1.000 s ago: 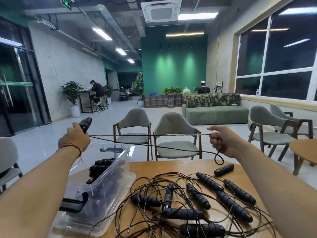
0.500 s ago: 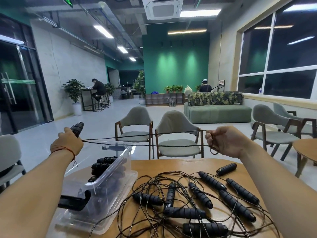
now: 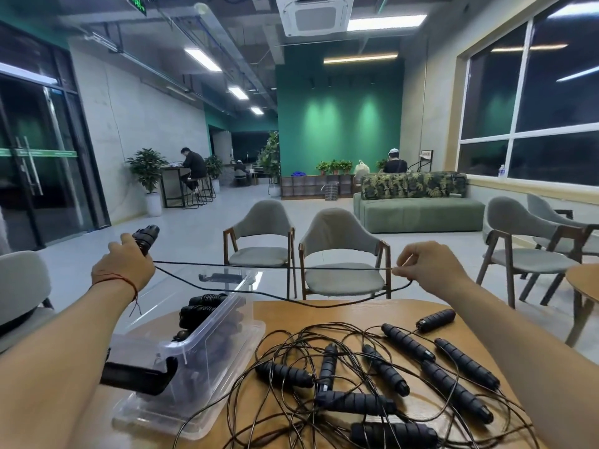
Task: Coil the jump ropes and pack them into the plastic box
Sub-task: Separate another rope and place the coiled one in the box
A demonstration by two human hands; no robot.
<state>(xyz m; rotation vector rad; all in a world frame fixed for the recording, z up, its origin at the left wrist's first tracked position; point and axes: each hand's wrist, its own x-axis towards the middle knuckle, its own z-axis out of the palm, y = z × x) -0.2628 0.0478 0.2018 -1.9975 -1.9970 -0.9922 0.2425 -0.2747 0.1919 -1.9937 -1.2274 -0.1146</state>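
**As one cord runs taut, a jump rope is readied for its coil**

While the rope hangs stretched between both hands, the left hand [image 3: 124, 270] grips a black handle [image 3: 146, 237], fingers wrapped round it, above the plastic box [image 3: 227, 325] at the bench's left edge, where packed handles [image 3: 202, 307] already lie. The cord [image 3: 275, 268] runs across in two strands, the upper taut and the lower sagging toward the bench [image 3: 356, 314]. The right hand [image 3: 428, 270] pinches the cord's turn between thumb and fingertips [image 3: 402, 267], the other fingers curled. Even loops likely depend on carrying this pinch to the left hand at equal lengths, keeping the slack strand off the box rim. More jump ropes [image 3: 356, 377] lie tangled on the bench below.
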